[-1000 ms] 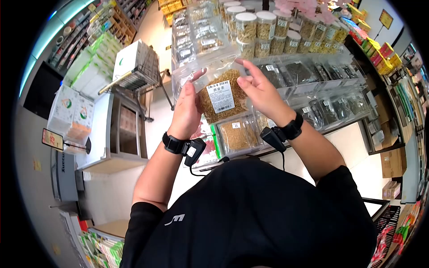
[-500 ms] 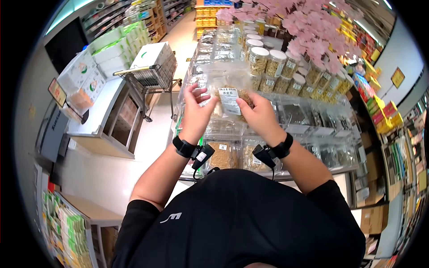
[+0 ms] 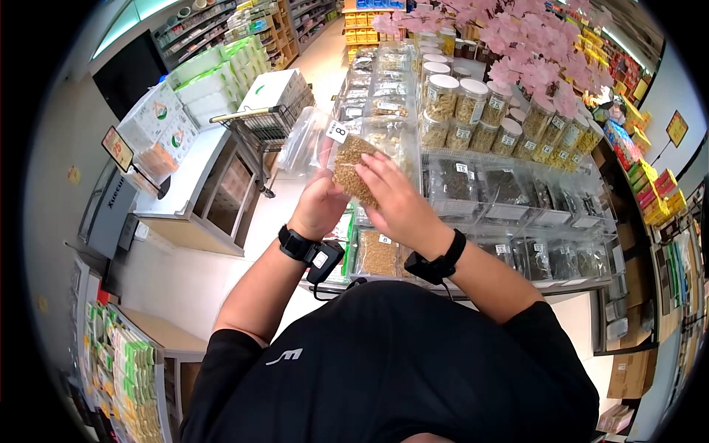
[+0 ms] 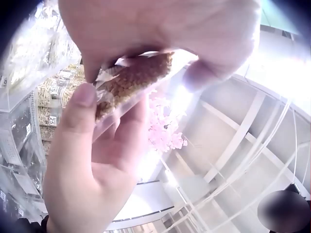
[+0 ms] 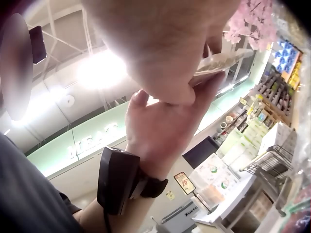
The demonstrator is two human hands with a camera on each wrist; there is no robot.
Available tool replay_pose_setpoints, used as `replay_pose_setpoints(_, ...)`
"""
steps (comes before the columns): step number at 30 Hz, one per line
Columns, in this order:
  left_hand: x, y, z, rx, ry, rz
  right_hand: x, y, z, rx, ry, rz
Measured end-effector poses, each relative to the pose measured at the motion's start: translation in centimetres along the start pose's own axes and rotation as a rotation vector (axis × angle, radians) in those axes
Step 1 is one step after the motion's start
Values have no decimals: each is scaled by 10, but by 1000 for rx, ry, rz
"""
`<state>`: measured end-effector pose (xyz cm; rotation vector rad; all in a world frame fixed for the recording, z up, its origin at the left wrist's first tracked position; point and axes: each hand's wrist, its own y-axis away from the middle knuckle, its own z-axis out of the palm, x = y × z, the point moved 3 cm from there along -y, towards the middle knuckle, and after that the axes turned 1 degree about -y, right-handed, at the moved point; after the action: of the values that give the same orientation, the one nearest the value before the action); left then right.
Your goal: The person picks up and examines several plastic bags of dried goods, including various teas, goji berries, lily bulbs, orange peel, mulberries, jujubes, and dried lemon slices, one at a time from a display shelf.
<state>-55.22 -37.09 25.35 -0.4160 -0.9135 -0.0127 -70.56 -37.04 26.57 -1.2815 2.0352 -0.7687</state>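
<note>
A clear zip bag of buckwheat tea [image 3: 350, 171], full of golden-brown grains, is held up between both hands above the display. A white tag [image 3: 337, 131] marked 8 shows near the top of its filling, and the bag's clear upper part flops to the left. My left hand [image 3: 319, 203] grips the bag at its lower left edge. Across the front lie the fingers of my right hand [image 3: 395, 196]; in the left wrist view its thumb [image 4: 80, 111] presses one side of the bag, with fingers behind. Another bag of similar grains [image 3: 378, 252] lies just below in the display.
Rows of lidded jars [image 3: 443, 96] stand behind the bagged goods, under pink blossoms [image 3: 509, 44]. Bags of dark goods [image 3: 453, 179] fill bins to the right. A shopping cart [image 3: 269, 118] with a white box stands at left, beside a white-topped counter [image 3: 181, 181].
The bag has been turned from its large printed label to the side tagged 8. My left fingers have closed on its edge, and my right fingers have spread over its front.
</note>
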Motion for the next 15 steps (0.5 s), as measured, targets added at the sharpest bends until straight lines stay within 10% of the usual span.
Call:
replay_pose_setpoints(5, 10, -7, -4, -243, -198, 213, 16, -1, 0, 116, -428, 468)
replay_pose_setpoints(8, 11, 1, -2, -16, -1158, 284, 55, 13, 24, 144, -1035, 673)
replay_pose_setpoints(13, -28, 2, -30, -2, -1013, 245, 65, 41, 25, 144, -1352, 929)
replay_pose_setpoints(15, -43, 10, -39, 54, -951, -38, 86, 67, 37, 85, -1329, 999)
